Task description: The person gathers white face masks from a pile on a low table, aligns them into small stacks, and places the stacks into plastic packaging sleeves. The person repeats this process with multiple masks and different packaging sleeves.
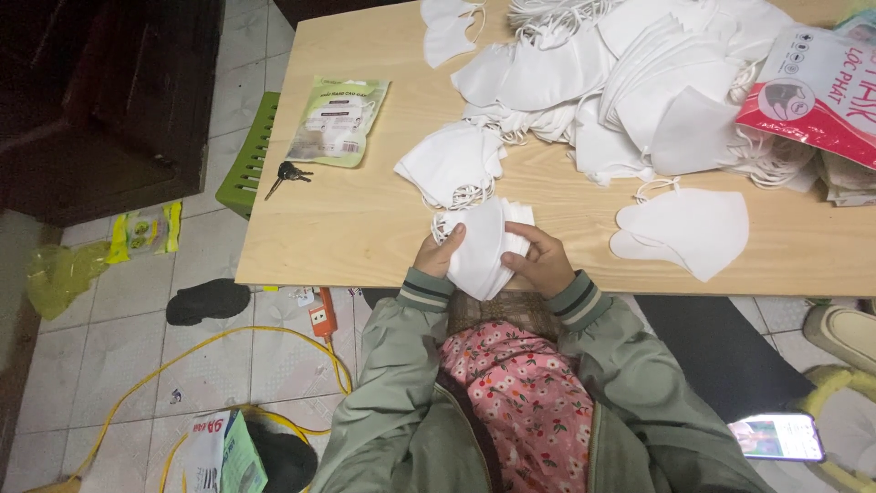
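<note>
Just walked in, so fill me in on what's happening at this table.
A person seated at a wooden table holds a small stack of white masks between both hands, left hand and right hand, at the near edge. A big heap of loose masks lies farther back, with a sealed green packet and keys to the left.

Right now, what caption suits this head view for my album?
Both hands, left hand and right hand, hold a stack of white masks at the wooden table edge.
</note>
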